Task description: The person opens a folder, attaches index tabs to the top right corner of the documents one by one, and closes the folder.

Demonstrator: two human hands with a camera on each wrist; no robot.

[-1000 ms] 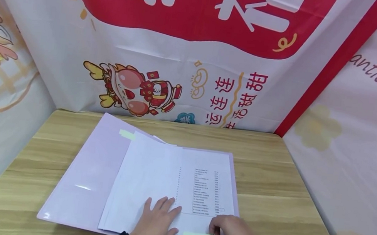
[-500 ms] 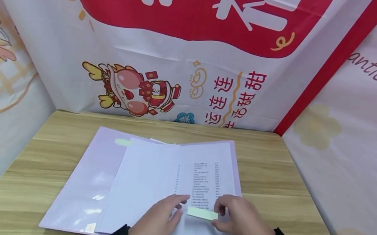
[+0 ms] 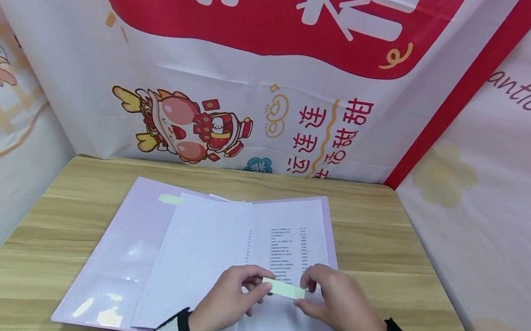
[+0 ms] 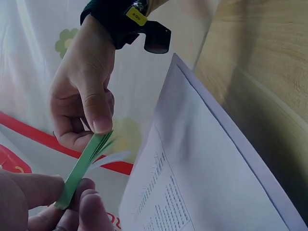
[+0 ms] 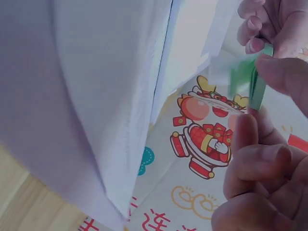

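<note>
A narrow pale green pad of sticky notes (image 3: 283,289) is held above the printed right page (image 3: 297,322) of an open lilac folder (image 3: 100,278). My left hand (image 3: 233,293) pinches the pad's left end between thumb and fingers. At its other end, my right hand (image 3: 345,308) grips it with thumb and forefinger. In the left wrist view the pad's sheets fan apart along one side, close to the right thumb. A pale, blurred strip juts from the pad (image 5: 257,86) in the right wrist view.
A blank white page (image 3: 196,256) covers the folder's middle. Another pale green sticky strip (image 3: 170,199) sticks out at that page's upper left corner. Beneath lies a wood-grain table (image 3: 394,289), with a printed cloth (image 3: 218,62) rising behind it.
My left hand has lifted off the page, where it lay spread, and now pinches the pad. My right hand has raised the pad up from the page's bottom edge. The folder has shifted slightly.
</note>
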